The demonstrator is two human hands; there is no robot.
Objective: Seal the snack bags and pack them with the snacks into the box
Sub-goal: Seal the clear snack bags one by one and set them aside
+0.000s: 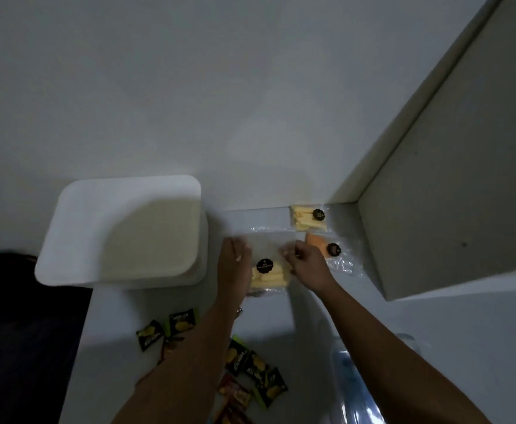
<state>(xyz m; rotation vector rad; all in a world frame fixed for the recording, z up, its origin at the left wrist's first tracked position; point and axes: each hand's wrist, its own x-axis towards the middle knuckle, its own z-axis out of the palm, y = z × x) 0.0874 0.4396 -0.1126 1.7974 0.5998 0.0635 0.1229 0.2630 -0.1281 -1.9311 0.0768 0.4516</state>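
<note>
Box (122,228) left of the hands: nothing seen packed. Left hand (235,264) pressed flat on snack bag (269,270); right hand (304,261) apparently pinches its open top, blurred. Two bags (310,218) beyond right hand, wrapped snacks (250,365) nearer: unpacked.

White worktop (403,332), carrying a box (66,240), three clear snack bags (269,273), scattered small snack packets (149,333), a blue-tinted plastic wrap (351,384).
</note>
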